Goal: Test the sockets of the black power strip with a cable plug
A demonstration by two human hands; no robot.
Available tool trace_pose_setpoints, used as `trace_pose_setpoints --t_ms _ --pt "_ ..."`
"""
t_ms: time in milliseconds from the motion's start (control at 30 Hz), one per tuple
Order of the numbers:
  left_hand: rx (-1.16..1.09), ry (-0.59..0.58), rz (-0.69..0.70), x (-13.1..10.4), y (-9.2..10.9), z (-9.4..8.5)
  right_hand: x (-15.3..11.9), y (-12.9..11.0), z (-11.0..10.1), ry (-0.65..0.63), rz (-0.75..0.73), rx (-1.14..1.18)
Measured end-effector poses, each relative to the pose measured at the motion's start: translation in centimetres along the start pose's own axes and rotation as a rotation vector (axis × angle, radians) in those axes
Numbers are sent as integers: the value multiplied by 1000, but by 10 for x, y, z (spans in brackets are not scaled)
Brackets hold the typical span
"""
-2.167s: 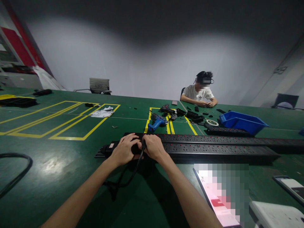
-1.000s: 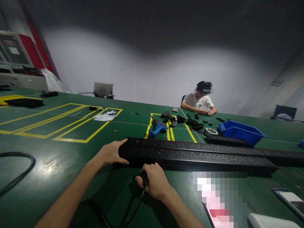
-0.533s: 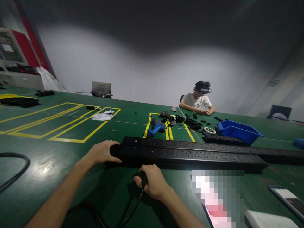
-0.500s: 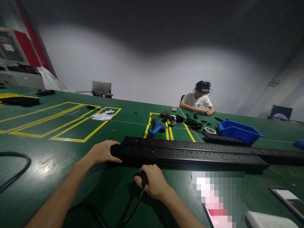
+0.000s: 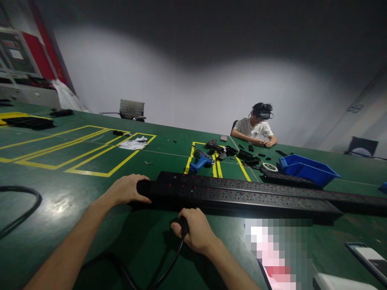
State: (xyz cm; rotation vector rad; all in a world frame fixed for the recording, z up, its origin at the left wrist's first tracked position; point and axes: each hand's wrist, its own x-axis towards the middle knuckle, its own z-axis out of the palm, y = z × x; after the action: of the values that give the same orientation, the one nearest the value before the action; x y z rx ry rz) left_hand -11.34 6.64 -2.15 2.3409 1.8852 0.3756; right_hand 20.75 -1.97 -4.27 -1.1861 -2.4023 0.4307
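Observation:
Two long black power strips (image 5: 236, 195) with rows of sockets and small red dots lie side by side across the table in front of me. My left hand (image 5: 128, 190) is wrapped around the left end of the nearer strip, thumb on the near side. Just in front of that strip, my right hand (image 5: 195, 229) grips a black plug (image 5: 183, 226) from which a black cable (image 5: 171, 264) runs down toward me. The plug is apart from the strip, and its front is partly hidden by my fingers.
Beyond the strips lie a blue power drill (image 5: 201, 162), black parts, a white ring (image 5: 269, 167) and a blue bin (image 5: 311, 171). A person (image 5: 255, 127) sits across the table. A phone (image 5: 367, 257) lies at right; a cable loop (image 5: 33, 193) at left.
The nearer power strip has slid slightly left along the farther one, with my left hand on its end. My right hand keeps the plug in nearly the same place. The view has shifted a little.

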Motion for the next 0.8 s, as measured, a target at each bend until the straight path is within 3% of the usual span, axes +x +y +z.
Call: trace_pose_setpoints --t_ms 567,700,800 --pt "35 27 40 0 2 1 -2 1 -1 5 -9 0" --pt "18 87 90 -1 16 -5 -2 2 1 42 47 19" --pt "-44 159 173 -6 42 -12 -1 4 3 94 88 78"
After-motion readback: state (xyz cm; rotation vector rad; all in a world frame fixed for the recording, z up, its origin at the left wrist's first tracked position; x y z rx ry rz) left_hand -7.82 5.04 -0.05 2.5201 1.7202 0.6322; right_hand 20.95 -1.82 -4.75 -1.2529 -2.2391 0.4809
